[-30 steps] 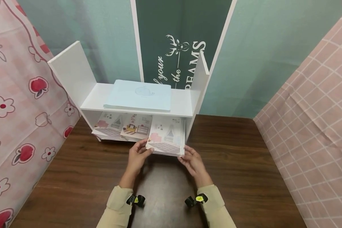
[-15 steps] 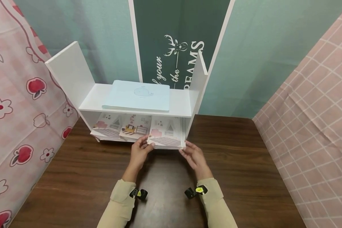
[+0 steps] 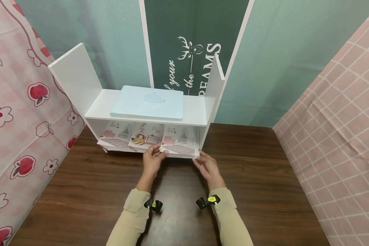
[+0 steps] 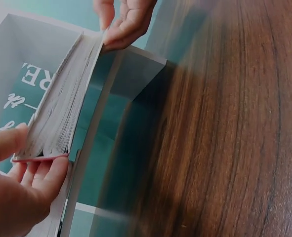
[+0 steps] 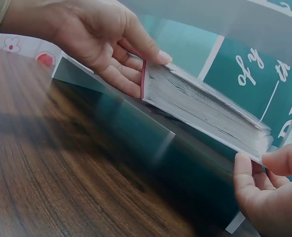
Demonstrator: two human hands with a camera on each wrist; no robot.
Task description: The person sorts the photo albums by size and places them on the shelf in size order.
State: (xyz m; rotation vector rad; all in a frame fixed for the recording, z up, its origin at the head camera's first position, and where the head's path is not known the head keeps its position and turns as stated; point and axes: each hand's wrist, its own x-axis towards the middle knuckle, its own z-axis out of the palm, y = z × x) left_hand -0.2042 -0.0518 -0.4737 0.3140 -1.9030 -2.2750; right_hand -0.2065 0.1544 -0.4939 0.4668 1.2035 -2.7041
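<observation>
A thick album (image 3: 179,140) with a pink room drawing on its cover and a red spine lies in the right part of the shelf's lower level, its front end at the shelf edge. My left hand (image 3: 152,160) grips its left front corner, thumb on the cover and fingers beneath, as the left wrist view shows. At the right front corner, my right hand (image 3: 207,168) pinches it between thumb and fingers. The white page edges (image 5: 200,106) face the right wrist camera. Beside it lie a middle album (image 3: 146,134) and a left album (image 3: 116,135).
The white shelf (image 3: 194,111) has tall side panels (image 3: 77,75) and stands at the back of the brown wooden table (image 3: 249,177). On its upper level rests a pale blue album (image 3: 135,102) with a whale drawing. Patterned cloths (image 3: 332,112) hang around the table.
Both hands have pushed the right album away from me, deeper into the lower level. Its front end now sits farther back than a second ago. The other albums stay in place.
</observation>
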